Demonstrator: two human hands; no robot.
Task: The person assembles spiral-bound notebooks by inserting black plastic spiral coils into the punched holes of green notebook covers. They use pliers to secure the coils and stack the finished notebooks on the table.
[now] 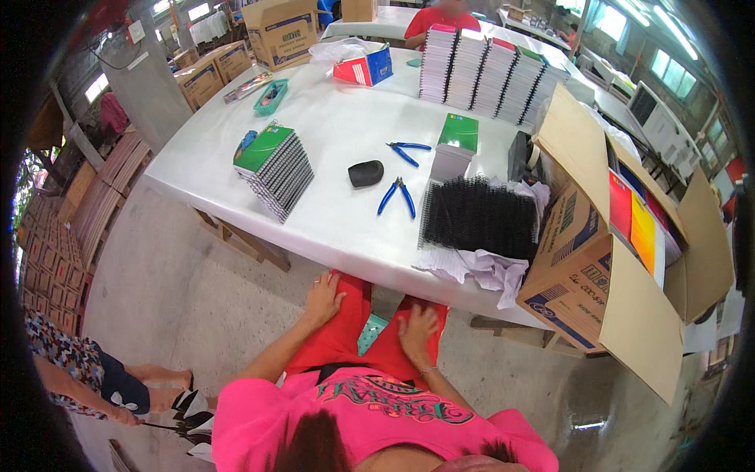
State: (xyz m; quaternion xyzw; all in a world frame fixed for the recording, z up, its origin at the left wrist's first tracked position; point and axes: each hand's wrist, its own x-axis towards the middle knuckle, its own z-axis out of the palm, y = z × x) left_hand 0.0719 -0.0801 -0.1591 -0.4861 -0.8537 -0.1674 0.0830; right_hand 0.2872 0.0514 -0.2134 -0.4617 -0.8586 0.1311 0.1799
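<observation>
My left hand [323, 298] rests on my left thigh, fingers stretched out, with nothing in it. On the other thigh lies my right hand [418, 330], its fingers spread and also without anything in them. Both are just below the near edge of the white table [330, 236]. Closest on the tabletop are two blue-handled cutting pliers [397, 198] [408, 153] with their handles apart, and a black rounded object [366, 174]. A stack of spiral notebooks with a green cover [275, 169] stands to the left. Right of the pliers lies a heap of black binding coils [480, 216].
An open cardboard box [570, 271] with colourful notebooks stands at the right edge. Tall stacks of notebooks [480, 71] and a green-topped stack [456, 145] are behind the coils. A turquoise basket [271, 96] sits far left. One person [440, 20] sits opposite; another [79, 362] stands left.
</observation>
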